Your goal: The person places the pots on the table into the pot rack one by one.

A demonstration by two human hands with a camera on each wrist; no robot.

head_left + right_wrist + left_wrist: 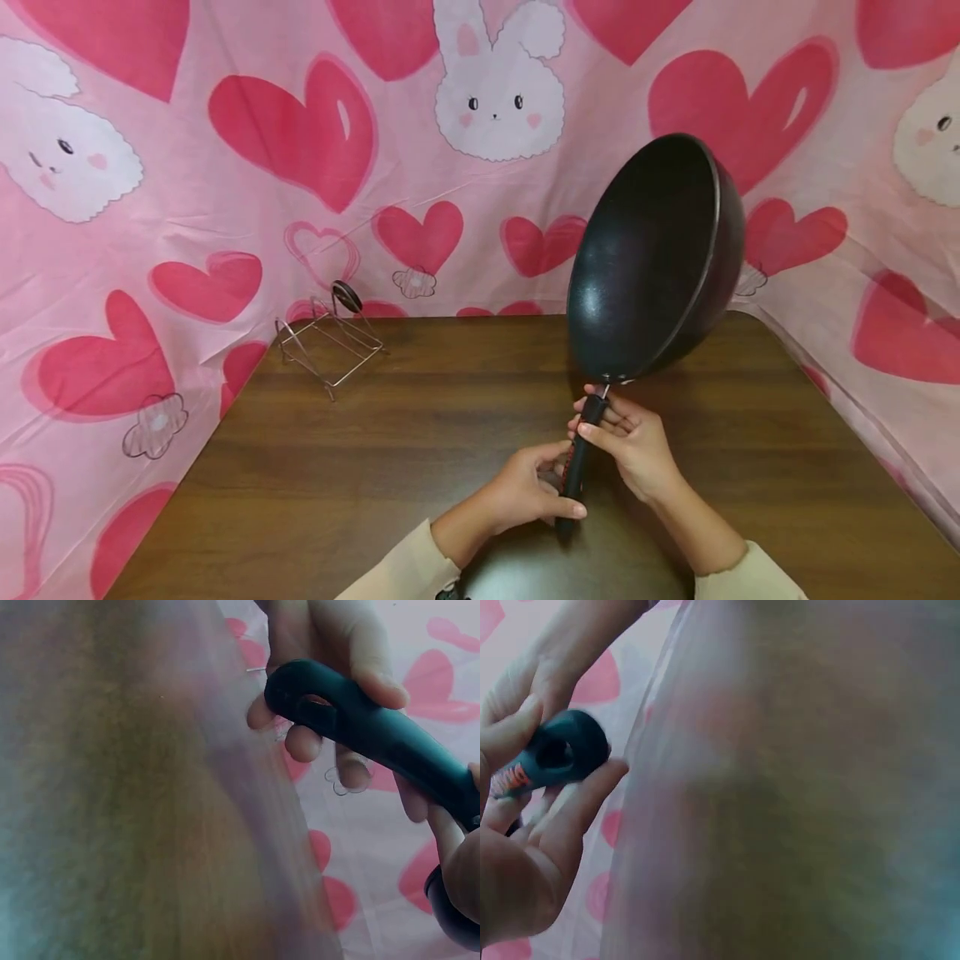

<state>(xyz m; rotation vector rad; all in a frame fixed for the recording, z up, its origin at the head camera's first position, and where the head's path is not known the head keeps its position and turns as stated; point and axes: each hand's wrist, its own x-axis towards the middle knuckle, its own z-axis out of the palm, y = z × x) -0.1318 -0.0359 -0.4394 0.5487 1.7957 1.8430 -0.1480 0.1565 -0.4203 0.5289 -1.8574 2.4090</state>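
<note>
A deep black wok (pixel 645 250) is held up tilted over the right half of the table, its dark inside turned to the left. Its black handle (pixel 574 471), with red lettering, points down toward me. My right hand (pixel 633 442) grips the upper handle just below the wok, thumb in front and fingers behind. Lower down, the left hand (pixel 528 487) holds the handle near its end between thumb and fingers. The hole in the handle's end (pixel 589 742) shows in the left wrist view. The right wrist view has the handle (pixel 382 735) slanting across, fingers on both sides.
A thin wire rack (pixel 330 346) with a round black piece (pixel 347 296) at its top stands at the table's back left. The brown wooden table (pixel 337 475) meets a pink cloth backdrop (pixel 480 183) with hearts and rabbits on its far and side edges.
</note>
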